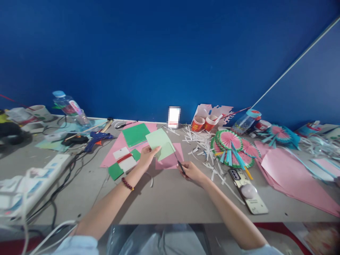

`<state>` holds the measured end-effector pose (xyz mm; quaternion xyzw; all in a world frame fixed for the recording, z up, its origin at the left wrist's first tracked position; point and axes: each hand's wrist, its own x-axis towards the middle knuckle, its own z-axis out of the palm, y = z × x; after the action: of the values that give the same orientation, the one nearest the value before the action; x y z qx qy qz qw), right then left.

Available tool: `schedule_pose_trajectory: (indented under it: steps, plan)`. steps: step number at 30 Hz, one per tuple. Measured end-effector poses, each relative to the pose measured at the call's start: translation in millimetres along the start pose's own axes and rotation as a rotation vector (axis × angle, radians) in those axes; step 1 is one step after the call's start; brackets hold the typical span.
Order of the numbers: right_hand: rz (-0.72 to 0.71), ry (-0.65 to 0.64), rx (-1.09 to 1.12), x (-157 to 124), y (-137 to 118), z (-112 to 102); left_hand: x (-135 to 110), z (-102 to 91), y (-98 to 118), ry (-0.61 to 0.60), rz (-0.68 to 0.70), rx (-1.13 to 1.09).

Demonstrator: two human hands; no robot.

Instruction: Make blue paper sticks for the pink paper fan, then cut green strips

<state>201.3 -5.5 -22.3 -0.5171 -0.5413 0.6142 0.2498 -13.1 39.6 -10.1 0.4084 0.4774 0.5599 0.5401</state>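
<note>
My left hand [149, 156] pinches the lower left edge of a light green sheet of paper [163, 143], held above the table. My right hand [191, 170] grips dark-handled scissors [181, 166], whose blades lie along the sheet's right edge. Below the sheet is a pink square of paper [172, 163]. Left of it, a stack of bright green paper [136, 134] rests on a larger pink sheet [113, 152]. Near my left wrist lie smaller green pieces [115, 171] and white pieces with a red strip [126, 159].
White paper scraps [199, 141] spread right of my hands, beside watermelon-patterned paper fans [231, 145]. Two red paper cups [198, 124] stand by the blue wall. A phone [248, 193] and pink sheets [289, 173] lie right. Leftward are a blue glue gun [98, 139], cables and a power strip [37, 184].
</note>
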Motion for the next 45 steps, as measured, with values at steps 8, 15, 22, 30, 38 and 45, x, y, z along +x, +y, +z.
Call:
schedule_pose_trajectory:
  steps: [8,15,22,30,38,45]
  plan:
    - [-0.014,-0.019,0.024,-3.8,-5.1,0.6,-1.1,0.2,0.3,-0.016,0.003,0.015]
    - [0.007,-0.029,0.025,-3.6,-5.8,0.0,1.3,-1.2,-4.4,-0.026,0.012,0.033]
    - [0.02,-0.045,0.039,-1.8,-2.6,-0.7,2.9,-1.4,-9.9,-0.037,0.033,0.016]
    - [0.025,-0.059,0.041,-2.4,-3.7,-1.0,3.1,-1.5,-10.9,-0.045,0.036,0.057]
    - [0.011,-0.056,0.065,-3.2,-4.7,0.5,-2.0,2.4,-6.2,-0.093,0.048,0.097]
    - [0.019,-0.07,0.062,-3.5,-6.7,-0.8,-3.5,4.0,-4.1,-0.096,0.053,0.126]
